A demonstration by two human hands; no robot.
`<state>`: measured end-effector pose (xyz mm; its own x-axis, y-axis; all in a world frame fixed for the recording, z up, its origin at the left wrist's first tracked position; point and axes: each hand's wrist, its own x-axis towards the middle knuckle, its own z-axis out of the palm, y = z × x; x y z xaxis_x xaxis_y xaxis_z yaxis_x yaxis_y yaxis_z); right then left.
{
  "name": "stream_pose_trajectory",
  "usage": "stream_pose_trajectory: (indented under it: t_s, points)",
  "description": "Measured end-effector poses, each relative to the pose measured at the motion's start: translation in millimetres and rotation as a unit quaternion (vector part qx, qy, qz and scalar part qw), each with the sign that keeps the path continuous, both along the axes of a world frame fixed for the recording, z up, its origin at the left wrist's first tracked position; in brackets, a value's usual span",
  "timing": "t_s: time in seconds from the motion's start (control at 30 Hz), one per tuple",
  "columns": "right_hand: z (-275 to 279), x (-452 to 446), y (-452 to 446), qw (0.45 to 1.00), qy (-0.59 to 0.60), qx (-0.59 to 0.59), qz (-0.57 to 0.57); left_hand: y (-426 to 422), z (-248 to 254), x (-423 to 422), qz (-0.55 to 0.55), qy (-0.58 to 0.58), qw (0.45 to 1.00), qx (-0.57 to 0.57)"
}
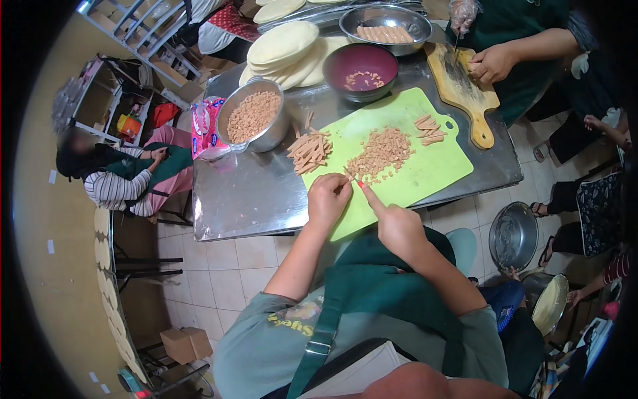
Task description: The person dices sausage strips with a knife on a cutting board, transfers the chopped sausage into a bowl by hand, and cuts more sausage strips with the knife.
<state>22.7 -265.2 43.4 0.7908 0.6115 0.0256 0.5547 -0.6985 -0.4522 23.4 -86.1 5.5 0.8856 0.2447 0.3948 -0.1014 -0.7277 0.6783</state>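
My right hand [401, 229] is closed round a small knife [359, 182] with red at its handle, index finger stretched along it. The blade tip is beside my left hand [328, 200], whose fingers are bent and pinched together at the left edge of a green cutting board [425, 179]; what they hold is hidden. A heap of diced sausage [382, 153] lies on the board just beyond the knife. Cut sausage strips [310, 151] are piled at the board's left edge, and a few more strips [430, 130] lie near its handle hole.
Behind the board stand a pot of diced sausage [254, 118], a purple bowl [361, 66], a steel bowl with sausages [385, 32] and stacked flatbreads [284, 53]. Across the table a co-worker's hand [493, 64] steadies a wooden board [458, 86]. A person [133, 169] sits at left.
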Motion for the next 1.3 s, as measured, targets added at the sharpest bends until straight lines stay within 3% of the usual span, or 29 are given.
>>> stream_pose_trajectory:
  t_s: [0.27,0.43,0.53,0.77,0.87,0.93,1.3]
  points:
    - [7.9,-23.2,-27.0,0.998,0.044,-0.047,-0.007,-2.7,0.2,0.2,0.013,-0.004,1.000,-0.003]
    - [7.5,-9.6,-13.7,1.000,0.010,0.024,-0.009,-4.1,-0.6,-0.6,0.017,-0.003,1.000,-0.006]
    - [8.0,-0.8,4.2,0.999,0.012,-0.039,0.005,-3.8,-1.4,-1.5,0.020,-0.003,1.000,-0.011]
    - [-2.5,-21.9,-19.8,1.000,-0.021,0.006,-0.004,-4.3,-0.2,-2.8,0.033,0.012,0.999,-0.027]
    - [7.7,-25.3,-26.5,0.999,0.039,-0.035,-0.016,-1.6,0.6,-6.0,0.022,0.019,0.999,-0.019]
    - [7.2,-18.9,-22.0,1.000,0.010,0.011,-0.020,-1.9,0.1,-8.0,0.014,0.005,1.000,-0.019]
    - [-2.8,-26.3,-19.5,0.999,-0.045,-0.028,0.004,2.5,-0.1,-9.5,0.027,0.040,0.998,-0.031]
